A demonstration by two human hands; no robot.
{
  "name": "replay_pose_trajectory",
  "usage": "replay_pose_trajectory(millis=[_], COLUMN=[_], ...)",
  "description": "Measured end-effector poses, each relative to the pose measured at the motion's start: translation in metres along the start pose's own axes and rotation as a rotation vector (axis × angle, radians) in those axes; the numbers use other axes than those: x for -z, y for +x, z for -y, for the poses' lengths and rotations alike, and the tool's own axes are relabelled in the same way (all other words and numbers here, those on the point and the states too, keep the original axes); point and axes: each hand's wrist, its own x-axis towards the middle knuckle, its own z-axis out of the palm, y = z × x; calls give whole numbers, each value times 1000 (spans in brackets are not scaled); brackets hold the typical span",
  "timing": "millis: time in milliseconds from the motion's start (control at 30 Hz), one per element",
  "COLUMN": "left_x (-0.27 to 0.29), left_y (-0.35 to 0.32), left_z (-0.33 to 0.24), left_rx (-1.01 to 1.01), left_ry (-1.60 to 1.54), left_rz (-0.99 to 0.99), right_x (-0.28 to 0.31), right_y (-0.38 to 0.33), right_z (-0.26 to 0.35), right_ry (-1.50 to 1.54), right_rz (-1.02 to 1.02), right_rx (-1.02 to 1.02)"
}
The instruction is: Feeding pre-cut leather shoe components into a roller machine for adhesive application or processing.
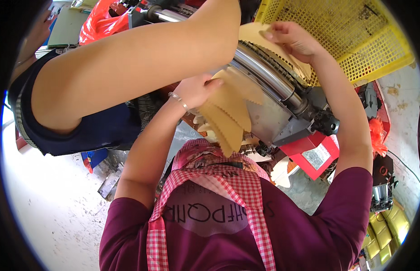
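A fan of flat tan sheet pieces with zigzag edges (pixel 228 119) hangs from my left hand (pixel 196 91), its thumb and fingers closed on their upper end. They lie over the near metal plate (pixel 268 122) of a roller machine, and one piece (pixel 246 86) reaches toward the rollers. Beyond the steel roller (pixel 268 74), my right hand (pixel 293 41) pinches another tan piece (pixel 257 34) between thumb and fingers. Its far end is partly hidden behind a co-worker's bare arm (pixel 151 56).
The co-worker's arm crosses above my left forearm. A yellow plastic basket (pixel 377 67) stands beyond my right hand. Red plastic bag (pixel 101 25) lies at the far left. Under the machine's right end is a red box-shaped part (pixel 311 158). More pale pieces (pixel 282 174) show below.
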Motion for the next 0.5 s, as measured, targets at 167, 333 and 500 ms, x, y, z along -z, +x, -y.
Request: replay_pose_trajectory(millis=[167,333,500], left_x=[12,2,6], left_y=[-2,-27,-30], left_z=[-23,6,-4], left_rx=[7,69,129], left_ry=[-117,-554,-141], left_rz=[-84,66,-36], right_x=[-7,1,25], right_y=[8,3,6], right_z=[-15,-17,-20], right_ry=[-313,-475,-83], right_rz=[159,-40,-161], right_rx=[-176,-10,103])
